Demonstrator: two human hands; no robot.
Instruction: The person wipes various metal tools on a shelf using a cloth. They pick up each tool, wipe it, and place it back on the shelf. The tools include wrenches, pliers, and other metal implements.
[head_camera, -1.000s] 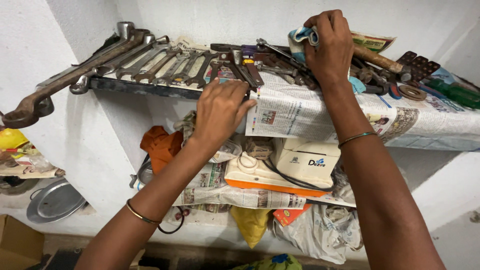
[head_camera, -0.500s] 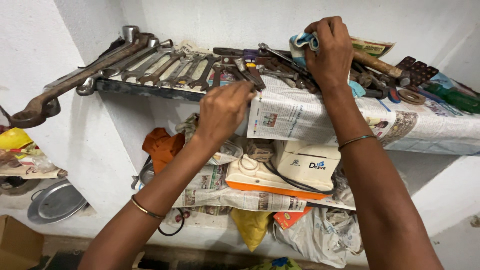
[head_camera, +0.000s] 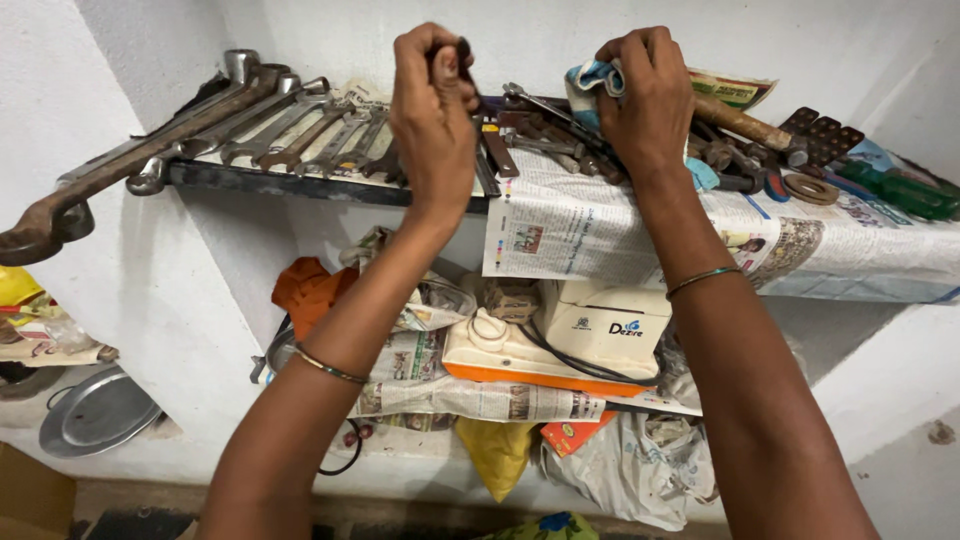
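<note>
Whitewashed plaster walls (head_camera: 140, 300), rough and scuffed, form a recessed niche with built-in shelves. Upper dark stone shelf (head_camera: 300, 183) has its right part lined with printed newspaper sheet (head_camera: 600, 225) hanging over the front edge. Lower white shelf (head_camera: 400, 470) sits below, also paper-lined and cluttered. Left side alcove holds a round grey metal plate (head_camera: 100, 415). Brown floor strip (head_camera: 130, 500) visible at the bottom. Light is soft and even, no hard shadows. No window in view.

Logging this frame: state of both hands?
Left hand: closed on a small dark tool.
Right hand: closed, holding a blue-and-white cloth.
</note>
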